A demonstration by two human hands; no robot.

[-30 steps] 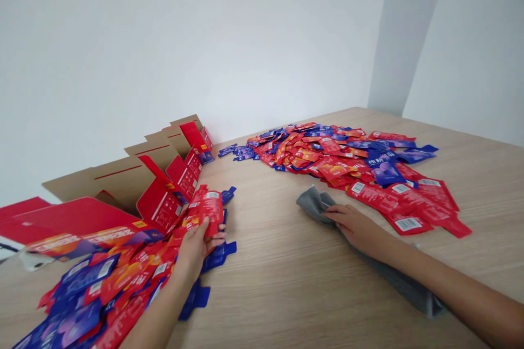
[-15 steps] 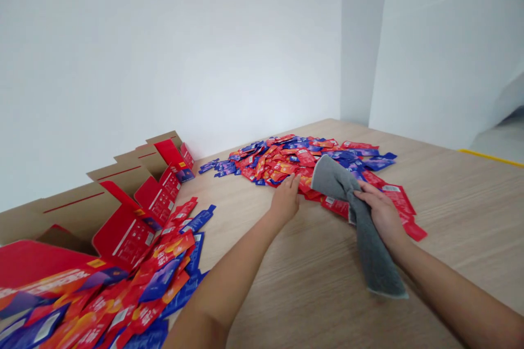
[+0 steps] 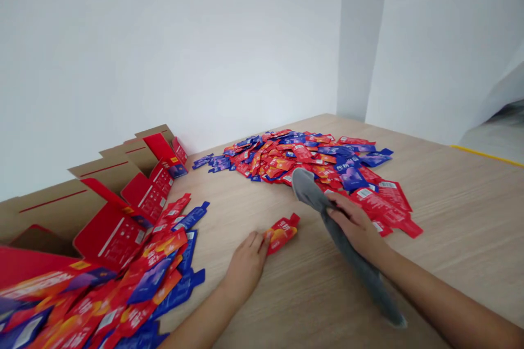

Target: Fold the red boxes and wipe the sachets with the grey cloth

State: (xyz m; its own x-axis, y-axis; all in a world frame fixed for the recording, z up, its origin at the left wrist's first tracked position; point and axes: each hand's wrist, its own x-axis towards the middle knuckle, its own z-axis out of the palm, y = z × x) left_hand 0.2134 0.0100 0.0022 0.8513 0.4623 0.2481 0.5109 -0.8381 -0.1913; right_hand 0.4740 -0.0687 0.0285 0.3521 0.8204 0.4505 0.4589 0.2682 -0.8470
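My left hand (image 3: pixel 246 263) is closed on one end of a red sachet with orange fruit print (image 3: pixel 282 233), just above or on the wooden table. In my right hand (image 3: pixel 358 222) a grey cloth (image 3: pixel 341 234) is gripped near its middle, so its two ends hang out on either side of the fist. Beyond both hands spreads a big pile of red and blue sachets (image 3: pixel 301 151). A few red sachets (image 3: pixel 387 207) lie at the pile's right side, near my right hand and partly behind it.
Open red cardboard boxes (image 3: pixel 110 234) with brown insides stand in a row on the left. More red and blue sachets (image 3: pixel 158 267) lie heaped before them. A white wall (image 3: pixel 184 38) rises behind the wooden table (image 3: pixel 450 212). A yellow strip (image 3: pixel 487 155) runs at the far right.
My left hand has drawn back from the pile toward me and left, now with a red sachet in it. My right hand and the cloth have shifted slightly left, uncovering more sachets.
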